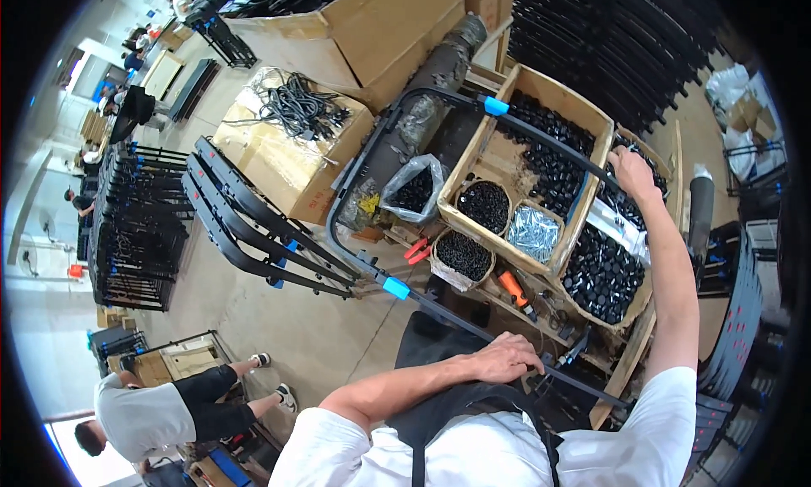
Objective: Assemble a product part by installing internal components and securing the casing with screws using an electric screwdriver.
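A black tubular metal frame [363, 157] with blue tape bands lies across the work area in front of me. My left hand [507, 358] is closed on its near bar, close to my black apron. My right hand [632, 171] reaches far out to the frame's far bar, over a wooden box [541, 81] of small black plastic caps, and it grips the bar there. Whether the fingers also hold a cap is hidden.
Round tubs of black screws [483, 205] and a bag of silver screws [534, 232] sit in the box. Orange-handled tools [512, 286] lie below. Cardboard boxes with black cords [291, 107] stand left. Stacked black frames [135, 225] fill the left. A person [160, 411] bends at lower left.
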Available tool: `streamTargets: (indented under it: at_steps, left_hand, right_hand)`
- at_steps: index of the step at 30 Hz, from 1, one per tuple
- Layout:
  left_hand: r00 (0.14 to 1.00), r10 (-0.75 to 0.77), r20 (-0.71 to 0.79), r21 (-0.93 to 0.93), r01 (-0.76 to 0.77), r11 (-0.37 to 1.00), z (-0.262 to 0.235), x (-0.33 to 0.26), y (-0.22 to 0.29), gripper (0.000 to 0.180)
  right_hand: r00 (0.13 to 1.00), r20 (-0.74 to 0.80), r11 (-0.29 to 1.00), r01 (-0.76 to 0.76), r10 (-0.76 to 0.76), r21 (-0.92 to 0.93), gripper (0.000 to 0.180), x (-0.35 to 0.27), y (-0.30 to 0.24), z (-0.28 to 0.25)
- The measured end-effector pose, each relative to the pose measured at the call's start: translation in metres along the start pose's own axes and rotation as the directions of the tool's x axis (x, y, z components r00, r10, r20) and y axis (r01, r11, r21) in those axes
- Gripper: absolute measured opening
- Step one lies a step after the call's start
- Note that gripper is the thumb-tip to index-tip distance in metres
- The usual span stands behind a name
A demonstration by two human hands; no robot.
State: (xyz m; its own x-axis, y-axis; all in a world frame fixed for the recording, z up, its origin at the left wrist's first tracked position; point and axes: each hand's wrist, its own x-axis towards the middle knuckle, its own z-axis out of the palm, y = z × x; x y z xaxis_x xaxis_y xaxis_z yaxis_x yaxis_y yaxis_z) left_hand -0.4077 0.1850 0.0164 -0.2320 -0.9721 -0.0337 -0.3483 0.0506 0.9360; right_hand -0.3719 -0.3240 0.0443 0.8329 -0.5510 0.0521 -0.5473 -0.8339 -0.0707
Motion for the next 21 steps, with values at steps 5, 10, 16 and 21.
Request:
streamTargets:
  at_steps: [5,10,16,21]
  left_hand:
    - [0.979,-0.178,-0.103,-0.097,0.168,0.981,0.003,0.0,0.008,0.041]
    - [0.991,-0.048,-0.124,0.129,0.064,0.99,0.003,-0.004,0.01,0.027]
    - [0.982,-0.185,-0.047,0.153,0.19,0.97,0.0,0.001,0.017,0.025]
    - [0.986,-0.166,-0.021,0.115,0.168,0.979,0.008,0.005,0.008,0.018]
  right_hand:
    - [0.929,0.359,0.981,-0.143,0.086,0.133,0.043,-0.011,-0.045,-0.064]
    - [0.825,0.455,0.936,-0.345,0.337,-0.069,0.065,-0.001,-0.06,-0.068]
    - [0.969,0.215,0.973,-0.077,0.124,-0.217,0.066,-0.003,-0.01,-0.034]
    - [0.969,0.129,0.958,-0.176,0.208,-0.226,0.062,0.004,-0.061,-0.052]
